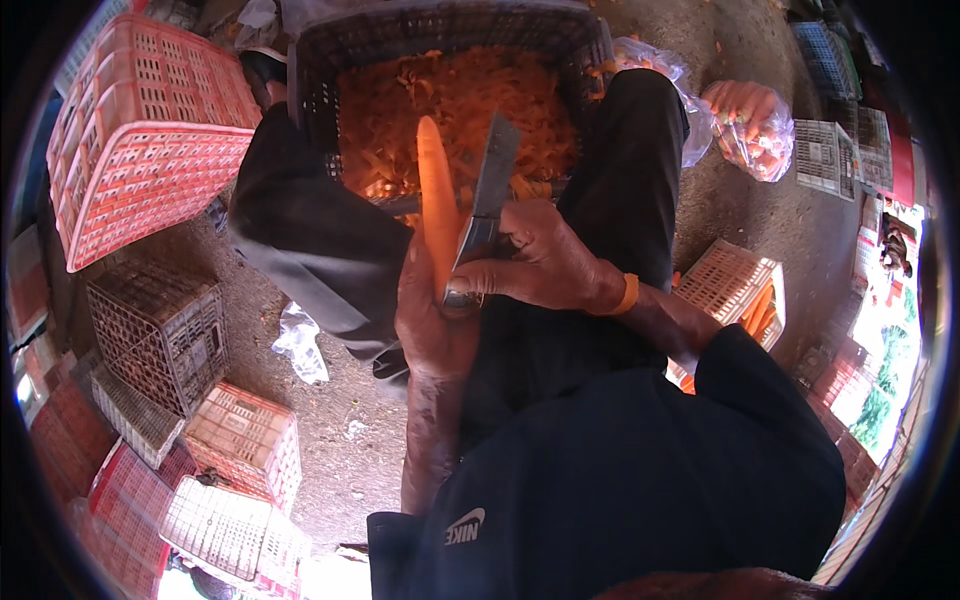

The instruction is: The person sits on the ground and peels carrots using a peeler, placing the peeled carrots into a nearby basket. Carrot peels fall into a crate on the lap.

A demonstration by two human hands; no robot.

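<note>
My left hand (pixel 435 330) grips a peeled orange carrot (pixel 435 180) around its thick lower end, with the tapered tip pointing away from me. Close beside it, my right hand (pixel 540 259) holds a broad, square-tipped knife (pixel 495 165) by its handle. The blade stands up to the right of the carrot, apart from the carrot's upper part. My right thumb rests low on the handle, near my left palm. Beyond both hands, between my knees, a dark plastic crate (pixel 311 82) holds a heap of orange carrot peelings (pixel 465 90). The carrot's lower end is hidden by my fingers.
A large red-and-white plastic crate (pixel 165 139) stands at the left, with a brown crate (pixel 157 337) below it. A crumpled plastic bag (pixel 300 341) lies on the floor. At the right are a clear bag of carrots (pixel 750 127) and a crate (pixel 724 274) with carrots.
</note>
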